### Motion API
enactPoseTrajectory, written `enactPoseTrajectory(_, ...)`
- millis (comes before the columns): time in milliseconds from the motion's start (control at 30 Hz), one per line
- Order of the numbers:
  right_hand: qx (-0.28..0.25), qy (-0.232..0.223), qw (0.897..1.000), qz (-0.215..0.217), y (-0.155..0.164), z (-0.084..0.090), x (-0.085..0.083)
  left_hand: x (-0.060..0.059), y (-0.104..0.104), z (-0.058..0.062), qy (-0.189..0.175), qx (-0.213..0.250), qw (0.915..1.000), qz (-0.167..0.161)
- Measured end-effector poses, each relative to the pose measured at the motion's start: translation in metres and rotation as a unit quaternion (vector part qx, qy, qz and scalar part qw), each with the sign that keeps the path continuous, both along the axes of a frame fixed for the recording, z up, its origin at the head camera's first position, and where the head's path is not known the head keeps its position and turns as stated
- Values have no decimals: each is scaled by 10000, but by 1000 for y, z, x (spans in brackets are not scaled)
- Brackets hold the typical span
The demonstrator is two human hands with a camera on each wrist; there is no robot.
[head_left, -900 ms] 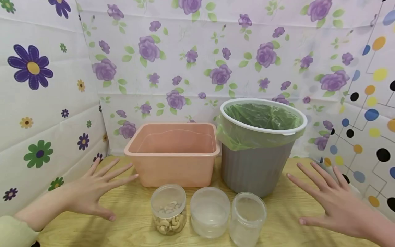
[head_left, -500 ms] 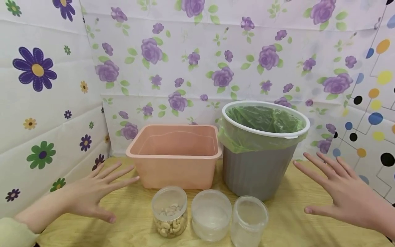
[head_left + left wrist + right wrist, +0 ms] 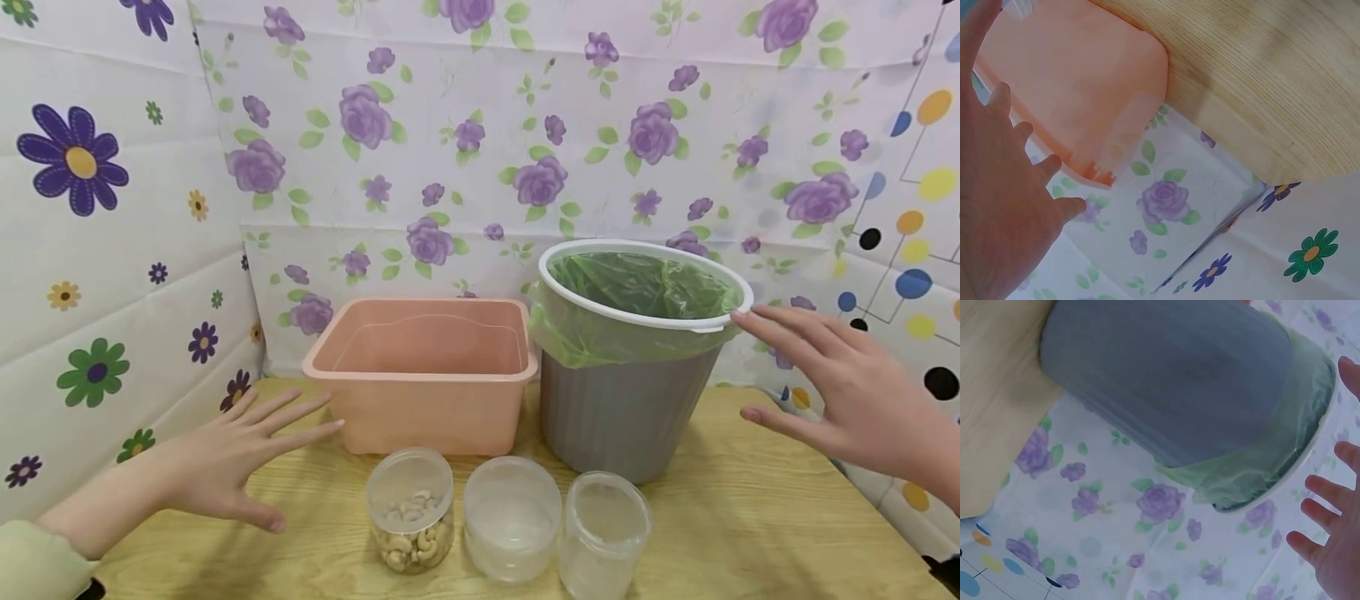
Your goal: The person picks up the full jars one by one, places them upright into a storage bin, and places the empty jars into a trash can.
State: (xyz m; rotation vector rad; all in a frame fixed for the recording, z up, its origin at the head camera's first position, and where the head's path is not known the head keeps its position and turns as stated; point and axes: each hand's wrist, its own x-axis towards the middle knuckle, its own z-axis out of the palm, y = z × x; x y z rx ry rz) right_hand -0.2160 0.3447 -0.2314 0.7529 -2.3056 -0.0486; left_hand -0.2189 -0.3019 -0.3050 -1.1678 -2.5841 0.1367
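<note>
My left hand [image 3: 217, 467], fingers spread, hovers over the table left of the pink plastic basin [image 3: 427, 412] and holds nothing. Raised beside the rim of the grey trash can [image 3: 622, 408], my right hand [image 3: 847, 383] has its fingers extended and is empty. In the right wrist view its fingers [image 3: 1329, 490] stand apart from the can's rim. A green bag [image 3: 577, 337] lines the can and folds over its outside. Closest to the left hand among the jars is a clear jar of cashews [image 3: 412, 533].
A wide clear jar [image 3: 512, 533] and a taller clear jar [image 3: 603, 542] stand to the right of the cashews, in front of the basin and can. The wooden table [image 3: 757, 508] meets flowered cloth walls [image 3: 465, 200] at the back and sides.
My right hand has risen from low over the table's right side to the height of the can's rim. My left hand has hardly moved.
</note>
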Motion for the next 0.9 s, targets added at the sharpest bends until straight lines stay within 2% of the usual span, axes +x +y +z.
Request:
enactPoseTrajectory(233,-299,144,9991,248,4,10,-12,-2,4,2,41,-2,9998,-177)
enactPoseTrajectory(433,-519,185,9978,374,5,5,-25,0,11,6,-27,-40,9999,-92)
enactPoseTrajectory(567,-770,216,9945,674,3,1,-36,-1,15,7,64,-148,9998,-106)
enactPoseTrajectory(700,-1135,507,9854,1163,-2,-2,-49,-4,19,10,129,-137,9997,-173)
enactPoseTrajectory(900,-1456,952,9674,1840,-11,-6,-59,-5,28,13,-38,-126,9997,-188)
